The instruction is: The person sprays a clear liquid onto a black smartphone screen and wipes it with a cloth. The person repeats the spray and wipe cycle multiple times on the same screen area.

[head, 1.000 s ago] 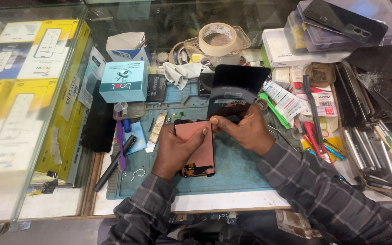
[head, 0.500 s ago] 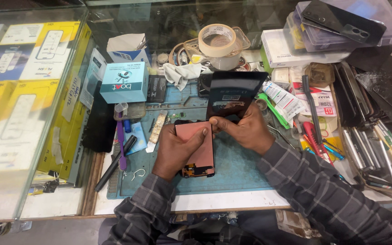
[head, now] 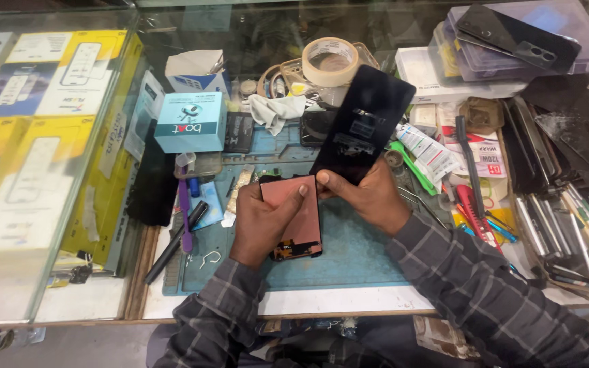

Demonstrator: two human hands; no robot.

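Black glossy phone panel (head: 363,126) tilts upward, pinched in the right hand (head: 369,194); the left hand (head: 260,221) curls over, gripping the copper-backed screen (head: 293,215) flat on the teal mat (head: 356,252)

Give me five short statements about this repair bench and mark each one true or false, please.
1. The left hand holds a pinkish rectangular phone panel. True.
2. The right hand lifts a glossy black flat screen panel. True.
3. The beige roll of tape lies on the teal work mat. False: it sits behind the mat, among clutter.
4. The small teal cardboard box is right of both hands. False: it is left.
5. The sleeves are plain white. False: dark checked.
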